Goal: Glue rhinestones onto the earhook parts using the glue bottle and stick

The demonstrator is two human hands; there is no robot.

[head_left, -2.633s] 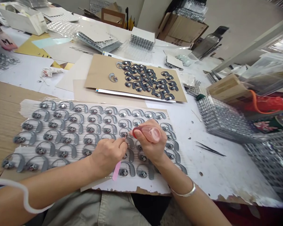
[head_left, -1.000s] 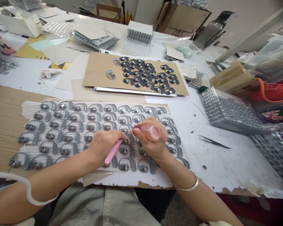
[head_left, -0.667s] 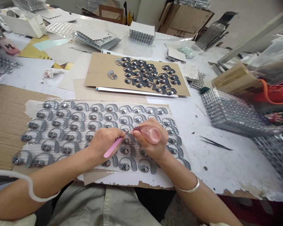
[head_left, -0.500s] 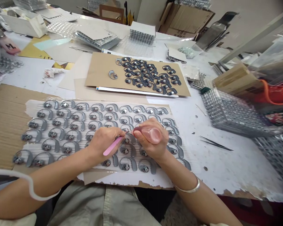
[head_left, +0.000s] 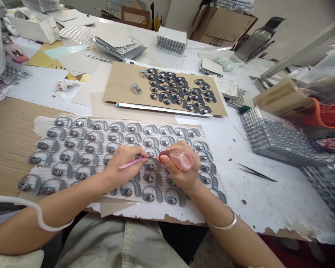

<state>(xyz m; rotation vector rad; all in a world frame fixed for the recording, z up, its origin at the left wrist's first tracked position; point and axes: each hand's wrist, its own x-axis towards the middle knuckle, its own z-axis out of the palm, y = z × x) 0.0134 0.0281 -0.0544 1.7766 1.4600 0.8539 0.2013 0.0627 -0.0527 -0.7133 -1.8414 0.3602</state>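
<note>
Frame centre: left hand (head_left: pixel 125 155) pinches slender pink tool (head_left: pixel 132 162), flatter than before; right hand (head_left: pixel 182 178) grips translucent pink rounded bottle (head_left: pixel 181 159); glossy grey hook-shaped earpieces (head_left: pixel 150 197) beneath.

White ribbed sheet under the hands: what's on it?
Rows of glossy grey hook-shaped pieces. The left hand, holding a slim pink stick, and the right hand, gripping a translucent pink bottle, hide part of the sheet; what lies there is covered.

A slim silver metal bangle (head_left: pixel 225 227) is worn on the right forearm (head_left: pixel 208 203), a smooth white curved band (head_left: pixel 40 219) is seen across the left forearm (head_left: pixel 72 195), and a cream cloth sleeve (head_left: pixel 16 259) is worn. Below the white table's (head_left: pixel 257 201) near edge, seamed greyish-khaki cloth (head_left: pixel 100 242) is worn.
</note>
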